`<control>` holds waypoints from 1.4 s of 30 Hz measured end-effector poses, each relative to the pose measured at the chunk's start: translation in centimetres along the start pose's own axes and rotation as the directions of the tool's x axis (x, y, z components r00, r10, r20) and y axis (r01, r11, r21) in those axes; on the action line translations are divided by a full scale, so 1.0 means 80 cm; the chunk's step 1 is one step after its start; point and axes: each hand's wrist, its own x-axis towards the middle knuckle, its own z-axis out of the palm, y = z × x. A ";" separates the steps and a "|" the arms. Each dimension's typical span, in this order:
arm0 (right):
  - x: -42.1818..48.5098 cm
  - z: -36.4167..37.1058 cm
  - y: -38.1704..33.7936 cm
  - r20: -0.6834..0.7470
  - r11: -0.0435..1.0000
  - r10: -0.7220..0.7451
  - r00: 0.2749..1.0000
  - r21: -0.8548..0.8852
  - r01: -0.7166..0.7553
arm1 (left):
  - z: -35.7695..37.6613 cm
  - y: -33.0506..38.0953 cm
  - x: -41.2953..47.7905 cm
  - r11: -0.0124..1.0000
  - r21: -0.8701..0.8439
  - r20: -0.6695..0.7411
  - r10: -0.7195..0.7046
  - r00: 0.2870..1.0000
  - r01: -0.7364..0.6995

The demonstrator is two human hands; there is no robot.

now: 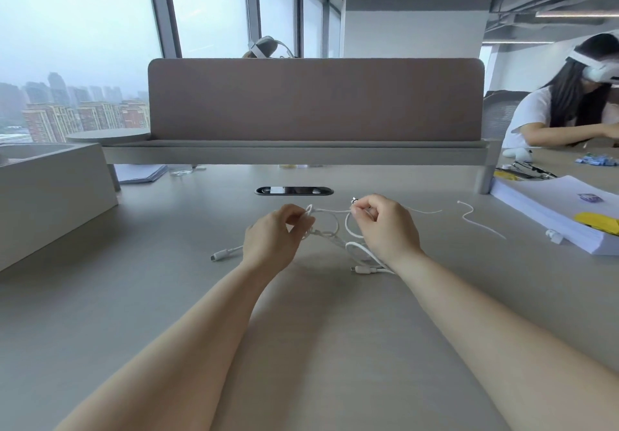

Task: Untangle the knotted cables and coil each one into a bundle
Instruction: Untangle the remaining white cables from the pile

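Where the grey table (301, 347) reaches its left edge, a pale boxy unit (50, 192) stands. Right of it, a white plug (217, 257) lies flat on the table, its lead running under the left hand (273, 239). That hand is raised off the surface, its fingers curled and its fingertips pinching a small loop at the left end of the knotted white cables (330, 231). The tangle hangs between the two hands, with a taut strand joining them at the top and looser loops sagging to the tabletop below. Beyond it a dark oval cable port (294, 191) is set in the table before a brown divider panel (315, 98). The right hand (385, 224) pinches the same strand near a metal-tipped connector (354, 201) that sticks up past its fingers. Near that wrist a second white plug (362, 269) rests on the table. Farther right a thin white cord (477, 217) lies loose in a wavy line, then a stack of white paper (549, 206).
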 end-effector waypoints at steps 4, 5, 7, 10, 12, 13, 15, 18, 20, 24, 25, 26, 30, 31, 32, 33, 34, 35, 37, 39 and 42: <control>-0.004 0.002 -0.003 0.054 0.997 -0.079 0.995 -0.022 0.080 | 0.005 0.011 0.000 0.936 -0.352 0.000 -0.023 1.000 0.021; -0.005 0.004 -0.003 0.061 0.995 -0.092 0.994 -0.021 0.093 | 0.004 0.015 -0.002 0.903 -0.431 0.014 -0.004 1.000 0.010; -0.007 0.007 -0.005 0.066 0.994 -0.113 0.991 0.010 0.113 | 0.000 0.024 -0.006 0.842 -0.538 0.005 0.045 0.999 -0.036; -0.010 0.011 -0.013 0.053 0.977 -0.151 0.987 0.161 0.141 | -0.002 0.032 -0.010 0.812 -0.574 -0.017 0.114 0.993 -0.104; -0.013 0.015 -0.018 0.042 0.951 -0.177 0.983 0.266 0.160 | 0.001 0.035 -0.011 0.825 -0.554 0.002 0.138 0.990 -0.114; -0.014 0.017 -0.020 0.041 0.944 -0.185 0.982 0.284 0.166 | 0.003 0.035 -0.011 0.835 -0.540 0.015 0.135 0.991 -0.106; -0.017 0.021 -0.023 0.052 0.943 -0.187 0.981 0.288 0.165 | 0.004 0.034 -0.011 0.867 -0.488 0.023 0.132 0.991 -0.104; -0.016 0.023 -0.025 0.062 0.949 -0.154 0.986 0.287 0.130 | 0.005 0.031 -0.012 0.912 -0.355 0.048 0.235 0.971 -0.203; -0.017 0.020 -0.026 0.076 0.952 -0.133 0.988 0.287 0.107 | 0.008 0.031 -0.011 0.928 -0.305 0.087 0.251 0.964 -0.213; -0.018 0.013 -0.030 0.105 0.931 -0.093 0.990 0.361 0.049 | 0.011 0.030 -0.010 0.937 -0.309 0.102 0.206 0.973 -0.165; -0.018 0.013 -0.031 0.129 0.923 -0.087 0.988 0.384 0.031 | 0.010 0.030 -0.010 0.931 -0.335 0.101 0.186 0.977 -0.143; -0.019 0.013 -0.032 0.158 0.919 -0.097 0.983 0.394 0.028 | 0.008 0.031 -0.010 0.920 -0.374 0.107 0.169 0.980 -0.118; -0.022 0.017 -0.030 0.197 0.927 -0.215 0.957 0.350 0.136 | -0.001 0.036 -0.013 0.876 -0.478 0.143 0.150 0.978 -0.065; -0.021 0.018 -0.029 0.204 0.925 -0.233 0.951 0.347 0.152 | -0.003 0.036 -0.014 0.877 -0.475 0.137 0.156 0.978 -0.074; -0.019 0.019 -0.029 0.201 0.928 -0.245 0.949 0.333 0.169 | -0.003 0.036 -0.014 0.885 -0.455 0.125 0.170 0.977 -0.096; -0.017 0.019 -0.028 0.176 0.929 -0.264 0.948 0.309 0.201 | -0.002 0.035 -0.014 0.907 -0.403 0.114 0.185 0.976 -0.124; -0.014 0.020 -0.028 0.132 0.931 -0.287 0.949 0.274 0.243 | -0.001 0.035 -0.014 0.932 -0.330 0.106 0.193 0.975 -0.148; -0.012 0.019 -0.028 0.084 0.929 -0.304 0.949 0.247 0.276 | 0.001 0.034 -0.013 0.954 -0.252 0.095 0.189 0.977 -0.160; -0.010 0.015 -0.031 0.051 0.933 -0.259 0.964 0.273 0.236 | 0.002 0.031 -0.010 0.976 -0.159 0.069 0.160 0.985 -0.148; -0.014 0.008 -0.036 0.127 0.918 -0.154 0.980 0.385 0.094 | 0.003 0.027 -0.009 0.986 -0.086 0.066 0.147 0.987 -0.141; -0.015 0.005 -0.035 0.160 0.910 -0.098 0.982 0.414 0.023 | 0.005 0.024 -0.011 0.990 0.042 0.134 0.129 0.983 -0.136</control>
